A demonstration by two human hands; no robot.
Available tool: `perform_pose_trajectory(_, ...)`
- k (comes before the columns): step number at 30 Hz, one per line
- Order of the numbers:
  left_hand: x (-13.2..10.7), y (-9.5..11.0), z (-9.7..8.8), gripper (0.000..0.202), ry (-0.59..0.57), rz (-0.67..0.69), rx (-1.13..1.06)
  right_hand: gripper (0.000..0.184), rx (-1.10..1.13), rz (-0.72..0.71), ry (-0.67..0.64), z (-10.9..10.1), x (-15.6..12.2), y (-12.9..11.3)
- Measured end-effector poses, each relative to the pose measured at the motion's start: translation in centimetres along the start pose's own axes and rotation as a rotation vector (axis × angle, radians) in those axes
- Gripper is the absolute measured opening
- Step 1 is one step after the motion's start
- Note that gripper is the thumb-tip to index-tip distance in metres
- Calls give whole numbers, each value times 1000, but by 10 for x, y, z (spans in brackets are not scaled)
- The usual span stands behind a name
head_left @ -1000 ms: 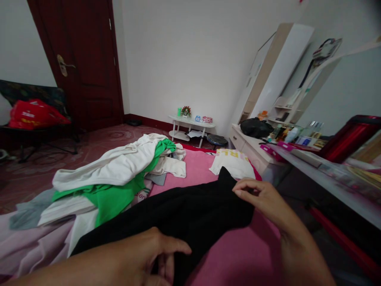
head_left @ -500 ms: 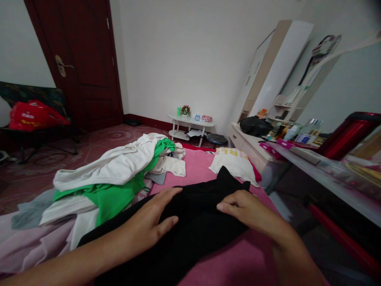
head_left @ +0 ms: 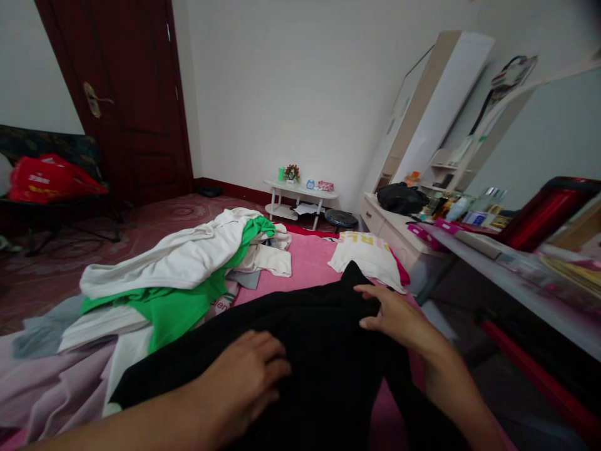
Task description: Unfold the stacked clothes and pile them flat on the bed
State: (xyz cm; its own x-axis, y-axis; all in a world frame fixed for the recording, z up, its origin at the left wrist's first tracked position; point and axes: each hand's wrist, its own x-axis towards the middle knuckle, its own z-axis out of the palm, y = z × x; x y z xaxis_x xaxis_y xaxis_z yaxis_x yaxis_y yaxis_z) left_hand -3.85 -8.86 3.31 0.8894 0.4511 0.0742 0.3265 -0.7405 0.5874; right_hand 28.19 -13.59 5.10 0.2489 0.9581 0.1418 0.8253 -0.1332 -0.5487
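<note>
1. Left hand [head_left: 246,373]: fingers curled over black garment [head_left: 328,376]; cannot tell if gripping.
2. Right hand [head_left: 392,316]: thumb and fingers parted, at garment's far end.
3. Garment spread under both hands on pink sheet [head_left: 312,254].
4. Clothes pile [head_left: 164,257] left, white over green.
5. White cloth [head_left: 366,257], yellow letters, beyond right hand.
</note>
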Motion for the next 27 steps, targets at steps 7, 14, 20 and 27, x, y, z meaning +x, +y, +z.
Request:
perform_pose_trajectory(7, 9, -87, -15, 49, 207, -325, 194, 3, 1, 36, -169, 15, 12, 16)
perform_pose_trajectory(14, 20, -84, -41, 31, 209, -255, 82, 22, 399, 85, 454, -8, 10, -3)
perform_pose_trajectory(20, 43, -55, -99, 38, 940, -154, 444, 38, 487, -85, 671, 5, 19, -1)
perform_pose_trajectory(27, -6, 11, 2, 38, -180, 227, -13, 49, 545, 133, 515, -4, 18, 16)
